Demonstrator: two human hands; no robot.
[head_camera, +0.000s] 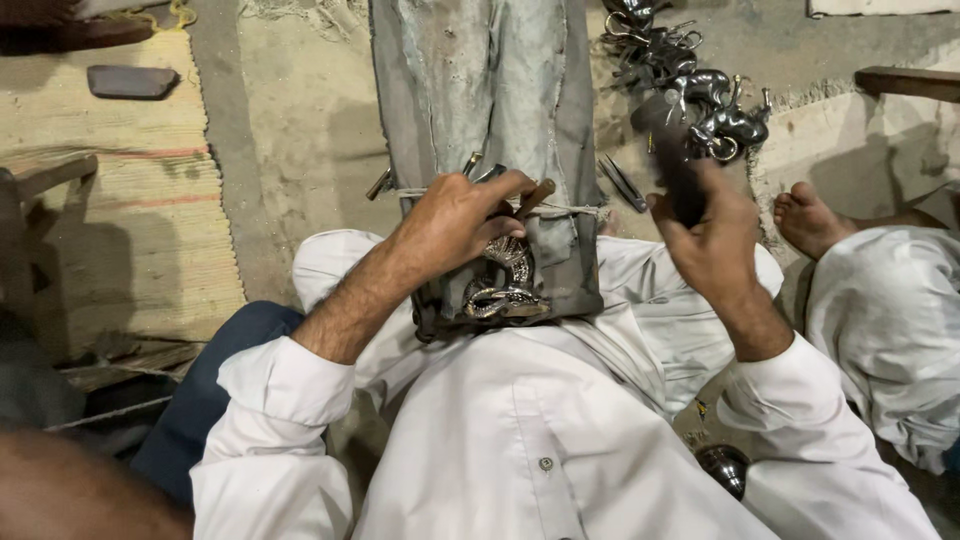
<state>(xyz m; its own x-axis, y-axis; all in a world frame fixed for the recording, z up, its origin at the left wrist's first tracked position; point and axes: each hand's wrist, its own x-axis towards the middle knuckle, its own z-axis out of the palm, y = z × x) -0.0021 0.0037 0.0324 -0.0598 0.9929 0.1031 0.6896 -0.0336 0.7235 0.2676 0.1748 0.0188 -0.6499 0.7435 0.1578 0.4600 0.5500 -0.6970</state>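
My left hand (455, 222) presses a thin wood-handled tool (533, 197) down onto a silvery metal ornament (502, 283) that lies on the near end of a long grey work block (487, 100) between my knees. Fingers curl round the tool. My right hand (712, 240) is raised to the right of the block and grips a dark hammer (668, 150) whose head is blurred. A cord (570, 208) runs across the block just beyond the ornament. White sleeves cover both forearms.
A heap of shiny metal animal figures (700, 100) lies on the floor at the upper right. Loose metal tools (622, 183) rest beside the block. Another person's bare foot (812, 222) and white clothing are at the right. A woven mat (120, 200) covers the left floor.
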